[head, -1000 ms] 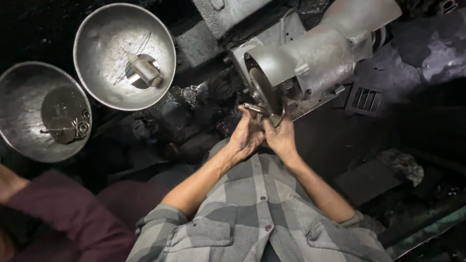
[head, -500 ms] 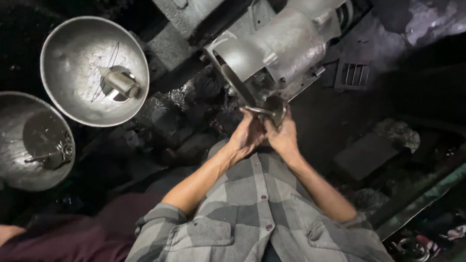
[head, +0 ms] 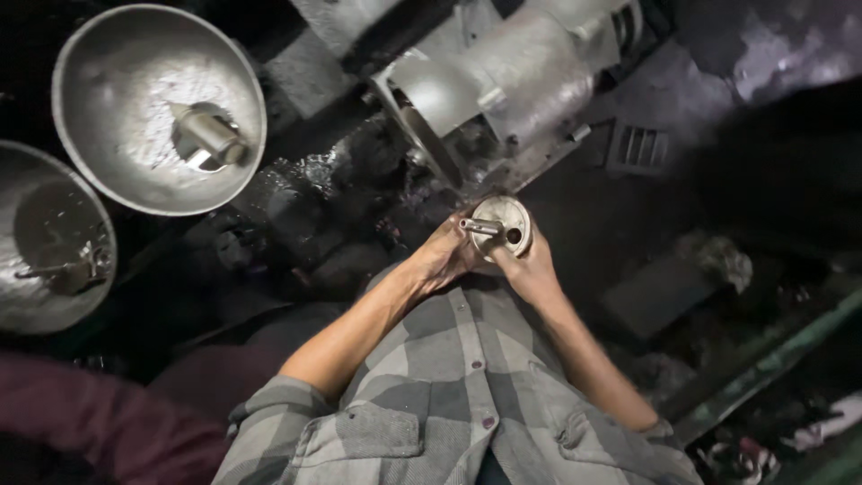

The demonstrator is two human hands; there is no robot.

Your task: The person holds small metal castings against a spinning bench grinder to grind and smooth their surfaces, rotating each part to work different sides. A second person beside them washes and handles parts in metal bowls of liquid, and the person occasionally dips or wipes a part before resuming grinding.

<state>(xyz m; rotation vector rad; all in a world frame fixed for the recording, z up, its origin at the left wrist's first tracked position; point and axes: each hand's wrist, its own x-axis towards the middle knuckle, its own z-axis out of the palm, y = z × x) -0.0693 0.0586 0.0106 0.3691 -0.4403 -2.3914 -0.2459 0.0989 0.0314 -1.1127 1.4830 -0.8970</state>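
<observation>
I hold a small round metal part (head: pixel 503 224) with a short stem sticking out of its face, gripped with both hands in front of my chest. My left hand (head: pixel 442 256) grips it from the left, fingers by the stem. My right hand (head: pixel 532 268) cups it from below and the right. The part sits just below the grinding wheel (head: pixel 429 144) of a grey bench machine (head: pixel 512 76) and is apart from the wheel.
Two large metal bowls stand at the left: one (head: pixel 117 153) holding a short metal cylinder (head: pixel 208 136), the other (head: pixel 27 287) with small metal pieces. Another person's maroon sleeve (head: pixel 99 422) shows at the lower left. Dark, cluttered floor lies around.
The part has come away from the grinding wheel and turned its round face up toward me. My view has shifted, so the machine and bowls sit higher in the frame.
</observation>
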